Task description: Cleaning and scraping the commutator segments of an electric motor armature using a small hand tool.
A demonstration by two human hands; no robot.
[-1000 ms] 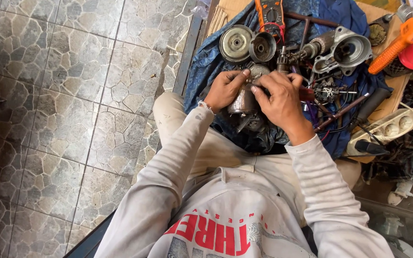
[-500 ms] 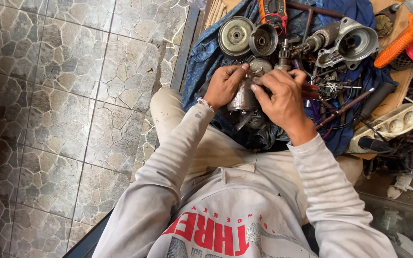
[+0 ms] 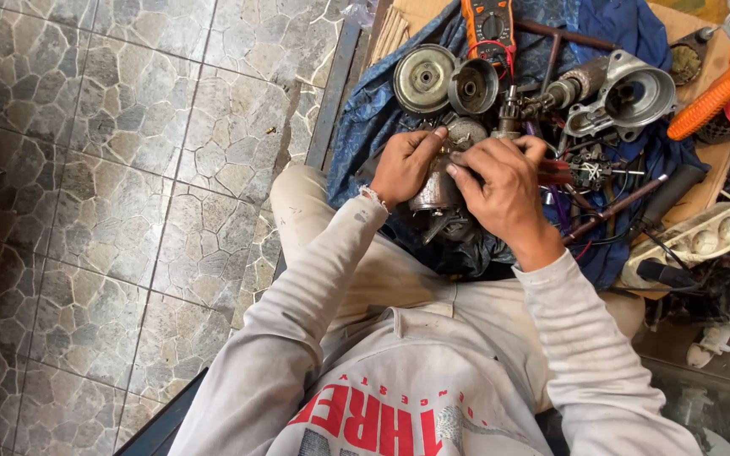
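Motor housing (image 3: 435, 190) sits upright between both hands: left hand (image 3: 405, 165) fingers wrapped on its side, right hand (image 3: 500, 181) fingers pinching at its top end.

I count two hands, left hand (image 3: 405, 165) and right hand (image 3: 500, 181), one motor part (image 3: 435, 192) between them, two round metal discs (image 3: 424, 78), one orange meter (image 3: 487, 25), one metal housing (image 3: 631, 93), one blue cloth (image 3: 365, 118).
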